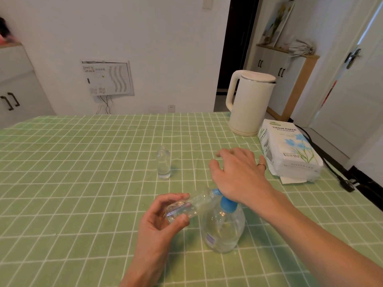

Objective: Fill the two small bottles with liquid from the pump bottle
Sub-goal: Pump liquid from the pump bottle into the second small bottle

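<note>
A clear pump bottle (222,228) with a blue pump head stands on the green checked tablecloth, near the front. My right hand (238,172) lies flat on top of the pump, fingers spread, palm on the blue head. My left hand (159,220) grips a small clear bottle (186,206), tilted on its side with its mouth against the blue spout. A second small clear bottle (163,163) stands upright and uncapped farther back, with some clear liquid at its bottom.
A white electric kettle (247,102) stands at the back right. Beside it lies a pack of tissue paper (290,150) near the table's right edge. A black power cord (339,179) runs along that edge.
</note>
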Tool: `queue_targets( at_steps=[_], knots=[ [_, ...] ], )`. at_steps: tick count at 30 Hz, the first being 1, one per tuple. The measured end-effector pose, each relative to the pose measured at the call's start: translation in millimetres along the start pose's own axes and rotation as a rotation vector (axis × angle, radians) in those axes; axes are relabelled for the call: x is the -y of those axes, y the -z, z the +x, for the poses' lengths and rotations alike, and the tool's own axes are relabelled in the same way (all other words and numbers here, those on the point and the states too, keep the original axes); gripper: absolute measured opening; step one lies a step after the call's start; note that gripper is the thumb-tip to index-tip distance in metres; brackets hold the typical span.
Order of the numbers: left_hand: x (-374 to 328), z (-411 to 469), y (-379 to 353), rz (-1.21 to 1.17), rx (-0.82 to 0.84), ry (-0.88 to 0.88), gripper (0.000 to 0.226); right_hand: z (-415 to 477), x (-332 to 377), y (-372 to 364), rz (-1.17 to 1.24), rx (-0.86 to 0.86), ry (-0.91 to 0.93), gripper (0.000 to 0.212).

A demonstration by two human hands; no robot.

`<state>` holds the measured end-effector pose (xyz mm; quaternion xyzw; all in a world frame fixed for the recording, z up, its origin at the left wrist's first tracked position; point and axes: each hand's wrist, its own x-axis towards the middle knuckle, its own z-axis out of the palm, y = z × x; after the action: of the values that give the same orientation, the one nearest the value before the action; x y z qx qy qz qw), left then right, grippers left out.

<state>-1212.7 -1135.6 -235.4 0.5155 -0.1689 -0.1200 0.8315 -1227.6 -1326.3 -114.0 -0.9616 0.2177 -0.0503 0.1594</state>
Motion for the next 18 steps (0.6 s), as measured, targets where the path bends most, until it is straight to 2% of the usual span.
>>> queue_targets(
  at_steps=[3,7,14,18],
  knots=[
    [-0.5,0.6,0.0,0.005,-0.001,-0.005,0.06,-0.3,-1.4,-3.6,0.1,0.101,-0.066,0.044],
    [-0.1,0.8,1.0,0.0,-0.001,0.009,0.06,0.2,-2.9,-8.2,0.083,0.144,-0.089,0.038],
    [-4.8,-0.9,-2.4,0.02,0.007,-0.006,0.061,-1.8,-1.2,-2.1,0.047,0.024,-0.049,0.05],
    [-5.6,-1.7,-2.7,0.016,0.003,-0.006,0.061,-1.4,0.0,-2.2,0.046,0.006,-0.012,0.049]
  ],
)
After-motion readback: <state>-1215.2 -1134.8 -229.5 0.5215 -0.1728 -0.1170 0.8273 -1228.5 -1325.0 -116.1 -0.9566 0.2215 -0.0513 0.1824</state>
